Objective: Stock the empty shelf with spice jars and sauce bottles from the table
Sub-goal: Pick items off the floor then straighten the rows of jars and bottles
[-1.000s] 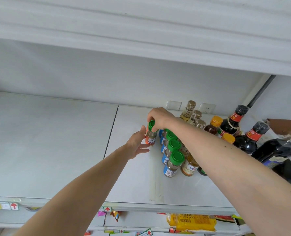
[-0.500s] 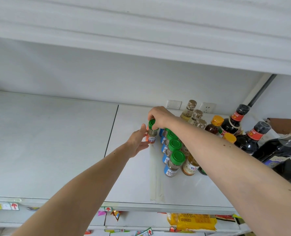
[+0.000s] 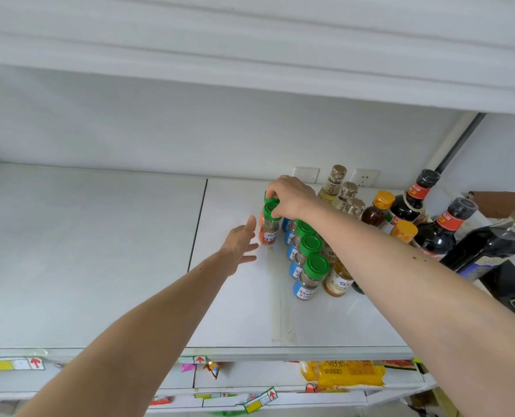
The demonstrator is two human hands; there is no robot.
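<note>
On the white shelf [image 3: 99, 251], my right hand [image 3: 291, 200] grips the green cap of a spice jar with an orange label [image 3: 269, 228], which stands near the shelf's back. Another green cap shows just behind it. My left hand [image 3: 239, 243] hovers open just left of that jar, fingers spread, touching nothing. To the jar's right runs a row of green-capped, blue-labelled spice jars [image 3: 309, 275]. Beyond them stand pale glass bottles [image 3: 331, 185], orange-capped bottles [image 3: 378, 210] and dark sauce bottles [image 3: 440, 233].
The left half of the shelf is bare white board. A wall socket [image 3: 364, 177] sits on the back wall. Another shelf board hangs overhead. Below the front edge lie price tags [image 3: 12, 364] and a yellow packet [image 3: 343, 374] on the lower shelf.
My left hand has drawn back from the orange-labelled jar and spread its fingers. My right hand stays on the jar's cap.
</note>
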